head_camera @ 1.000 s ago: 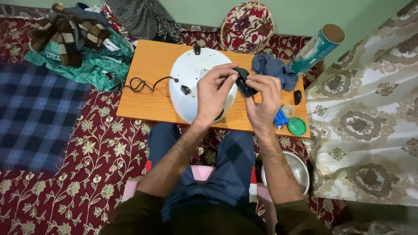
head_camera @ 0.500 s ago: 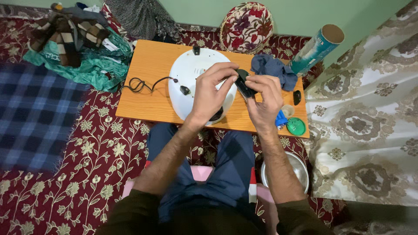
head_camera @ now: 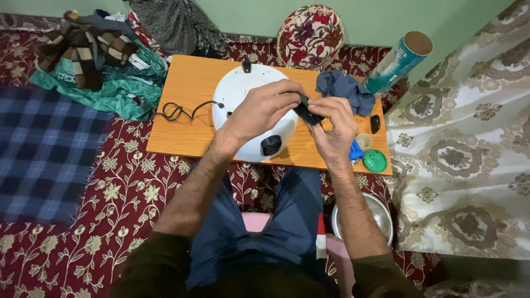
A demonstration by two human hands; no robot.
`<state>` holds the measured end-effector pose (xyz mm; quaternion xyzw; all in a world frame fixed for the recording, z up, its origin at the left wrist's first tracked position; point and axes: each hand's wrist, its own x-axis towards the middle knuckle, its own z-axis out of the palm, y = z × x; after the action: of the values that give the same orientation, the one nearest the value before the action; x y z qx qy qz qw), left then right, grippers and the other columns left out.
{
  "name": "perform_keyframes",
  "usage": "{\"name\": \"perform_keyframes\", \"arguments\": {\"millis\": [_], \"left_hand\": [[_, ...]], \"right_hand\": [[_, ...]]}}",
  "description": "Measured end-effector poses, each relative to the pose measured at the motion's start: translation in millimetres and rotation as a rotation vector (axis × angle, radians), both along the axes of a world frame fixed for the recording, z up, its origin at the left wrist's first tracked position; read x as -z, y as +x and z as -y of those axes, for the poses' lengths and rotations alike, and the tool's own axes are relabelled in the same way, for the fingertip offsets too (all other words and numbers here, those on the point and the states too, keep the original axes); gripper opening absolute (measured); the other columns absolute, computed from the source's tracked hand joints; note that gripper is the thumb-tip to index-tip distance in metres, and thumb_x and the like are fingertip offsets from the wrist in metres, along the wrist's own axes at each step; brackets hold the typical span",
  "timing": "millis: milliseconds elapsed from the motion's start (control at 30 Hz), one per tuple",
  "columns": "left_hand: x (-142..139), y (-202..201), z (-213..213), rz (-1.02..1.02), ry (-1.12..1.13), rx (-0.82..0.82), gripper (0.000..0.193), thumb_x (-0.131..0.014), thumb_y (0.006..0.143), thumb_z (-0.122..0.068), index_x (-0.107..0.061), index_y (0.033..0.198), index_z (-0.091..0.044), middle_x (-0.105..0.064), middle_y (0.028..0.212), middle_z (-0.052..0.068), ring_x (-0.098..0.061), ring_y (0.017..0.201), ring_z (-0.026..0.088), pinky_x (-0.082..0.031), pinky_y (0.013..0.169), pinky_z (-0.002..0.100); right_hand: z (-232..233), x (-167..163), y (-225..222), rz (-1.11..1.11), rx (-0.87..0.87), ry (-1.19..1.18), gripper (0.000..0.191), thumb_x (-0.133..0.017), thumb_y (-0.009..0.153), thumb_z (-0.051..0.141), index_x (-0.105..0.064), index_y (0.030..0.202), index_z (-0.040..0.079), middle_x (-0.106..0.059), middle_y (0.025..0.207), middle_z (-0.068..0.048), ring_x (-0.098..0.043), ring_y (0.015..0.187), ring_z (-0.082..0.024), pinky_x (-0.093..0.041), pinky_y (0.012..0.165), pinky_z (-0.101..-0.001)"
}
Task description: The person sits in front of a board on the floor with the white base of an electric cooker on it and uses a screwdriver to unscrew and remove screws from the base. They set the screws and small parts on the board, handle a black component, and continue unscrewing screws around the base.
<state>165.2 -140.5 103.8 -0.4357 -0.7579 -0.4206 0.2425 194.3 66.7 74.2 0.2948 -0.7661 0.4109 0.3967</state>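
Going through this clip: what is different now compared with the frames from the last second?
Almost nothing. Both hands, left hand and right hand, keep gripping the small black part over the white round appliance; the fingers shifted only slightly on it. Nothing was picked up or let go. The blue cloth, green lid, black cord and orange board lie as before.

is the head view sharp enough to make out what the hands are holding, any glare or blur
Head view: light is even and soft, with faint glare on the white round appliance. Focus is fair at the centre, but the small black part gripped by the left hand and right hand is dark and shows no detail. The wide lens bends the orange table edges slightly.
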Motion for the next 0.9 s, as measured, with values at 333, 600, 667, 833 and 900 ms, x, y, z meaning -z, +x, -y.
{"name": "perform_keyframes", "arguments": {"millis": [333,600,667,833,900], "left_hand": [[8,5,-18,0.079,0.187,-0.064,0.014,-0.074,0.095,-0.004,-0.072,0.108,-0.001,-0.074,0.112,0.01,-0.074,0.104,0.026,-0.06,0.089,0.035],[18,11,-56,0.138,0.295,-0.125,0.015,-0.072,0.094,0.0,-0.073,0.109,0.0,-0.075,0.113,0.011,-0.075,0.105,0.025,-0.06,0.092,0.035],[19,14,-57,0.134,0.305,-0.133,0.016,-0.073,0.094,0.0,-0.073,0.11,0.0,-0.075,0.115,0.011,-0.075,0.107,0.025,-0.06,0.094,0.035],[21,15,-61,0.145,0.315,-0.121,0.021,-0.079,0.091,-0.003,-0.073,0.111,-0.001,-0.074,0.117,0.01,-0.074,0.11,0.024,-0.06,0.095,0.034],[22,13,-62,0.165,0.316,-0.132,0.019,-0.079,0.093,-0.003,-0.074,0.112,-0.002,-0.074,0.118,0.009,-0.073,0.112,0.023,-0.062,0.097,0.033]], "right_hand": [[-5,-1,3,0.027,-0.009,-0.076,0.026,-0.081,0.084,-0.007,-0.067,0.105,0.001,-0.073,0.11,-0.011,-0.068,0.107,-0.027,-0.053,0.097,-0.0369],[-35,1,4,0.054,0.017,-0.07,0.03,-0.075,0.08,-0.012,-0.066,0.106,0.001,-0.073,0.111,-0.011,-0.069,0.107,-0.028,-0.053,0.098,-0.0369],[-37,1,4,0.043,0.013,-0.061,0.03,-0.074,0.079,-0.012,-0.066,0.105,0.001,-0.073,0.11,-0.011,-0.069,0.107,-0.028,-0.053,0.098,-0.0371],[-38,0,4,0.033,0.031,-0.04,0.028,-0.076,0.081,-0.01,-0.067,0.105,0.001,-0.073,0.11,-0.01,-0.069,0.106,-0.028,-0.053,0.097,-0.0374],[-37,-1,5,0.032,0.033,-0.037,0.027,-0.08,0.084,-0.007,-0.067,0.105,0.002,-0.072,0.109,-0.01,-0.069,0.105,-0.027,-0.053,0.096,-0.0368]]}}
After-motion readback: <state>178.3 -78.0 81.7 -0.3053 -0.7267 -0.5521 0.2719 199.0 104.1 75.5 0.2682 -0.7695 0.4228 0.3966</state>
